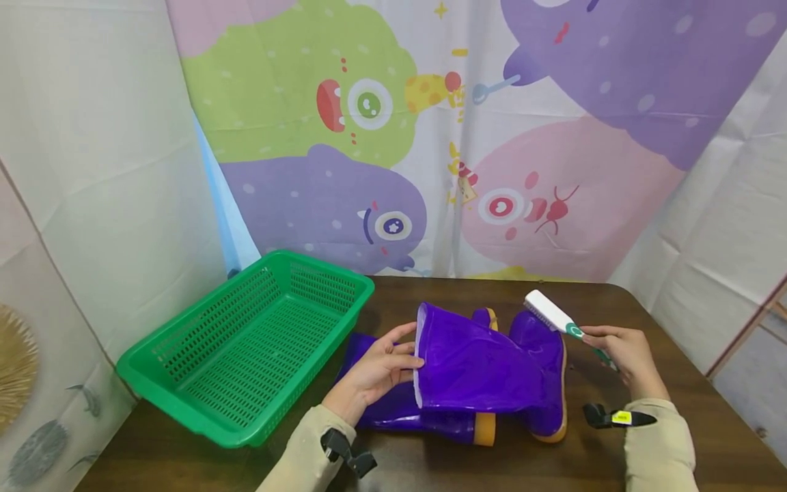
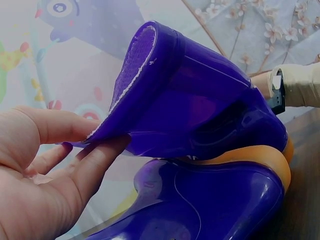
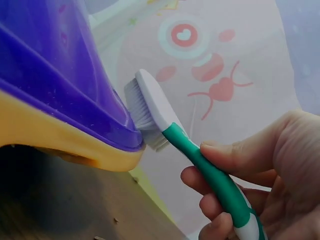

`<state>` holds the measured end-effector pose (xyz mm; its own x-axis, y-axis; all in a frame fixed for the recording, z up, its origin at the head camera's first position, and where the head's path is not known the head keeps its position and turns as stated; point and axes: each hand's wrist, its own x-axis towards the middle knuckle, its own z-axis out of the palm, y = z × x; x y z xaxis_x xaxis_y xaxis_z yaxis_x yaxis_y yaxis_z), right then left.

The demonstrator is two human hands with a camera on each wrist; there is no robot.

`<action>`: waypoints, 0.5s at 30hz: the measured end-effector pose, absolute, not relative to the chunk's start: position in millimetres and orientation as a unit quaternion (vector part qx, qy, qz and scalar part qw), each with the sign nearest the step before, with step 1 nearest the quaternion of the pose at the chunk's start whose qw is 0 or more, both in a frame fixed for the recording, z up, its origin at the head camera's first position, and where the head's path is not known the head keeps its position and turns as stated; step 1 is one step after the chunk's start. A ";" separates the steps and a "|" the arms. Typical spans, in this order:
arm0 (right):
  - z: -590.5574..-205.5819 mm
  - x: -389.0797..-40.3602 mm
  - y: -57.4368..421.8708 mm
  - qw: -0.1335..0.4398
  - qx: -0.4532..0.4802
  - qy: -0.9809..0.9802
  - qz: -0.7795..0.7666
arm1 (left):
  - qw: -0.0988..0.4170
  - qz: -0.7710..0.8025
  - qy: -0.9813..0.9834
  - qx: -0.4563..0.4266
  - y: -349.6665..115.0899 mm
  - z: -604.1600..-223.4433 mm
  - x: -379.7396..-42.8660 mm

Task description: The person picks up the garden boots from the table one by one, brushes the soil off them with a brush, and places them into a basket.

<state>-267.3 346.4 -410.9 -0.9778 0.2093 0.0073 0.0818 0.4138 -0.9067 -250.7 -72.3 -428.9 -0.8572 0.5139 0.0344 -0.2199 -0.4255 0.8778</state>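
Observation:
My left hand (image 1: 384,369) pinches the white-lined top rim of a purple rain boot (image 1: 479,362), thumb on one side and fingers on the other. This boot lies tilted, its yellow-edged sole facing right. A second purple rain boot (image 2: 210,200) with a yellow sole lies beneath it on the table. My right hand (image 1: 627,355) holds a scrub brush (image 3: 210,170) by its green and white handle. In the right wrist view, the brush's pale bristles (image 3: 140,110) touch the toe of the boot just above the yellow sole.
A green plastic basket (image 1: 270,437) with slotted sides stands at the left of the brown wooden table (image 1: 430,465). Behind the table hangs a cartoon-print curtain (image 1: 344,205). White cloth walls (image 1: 111,171) flank both sides.

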 end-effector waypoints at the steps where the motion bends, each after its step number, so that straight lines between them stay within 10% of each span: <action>1: -410.1 -266.7 347.5 0.063 -0.090 -0.841 0.530 | 0.220 0.830 0.489 0.152 -71.9 -428.7 -250.7; 15: -401.8 -253.5 364.6 0.081 -0.145 -0.860 0.482 | 0.220 0.830 0.489 0.152 -72.6 -429.0 -250.2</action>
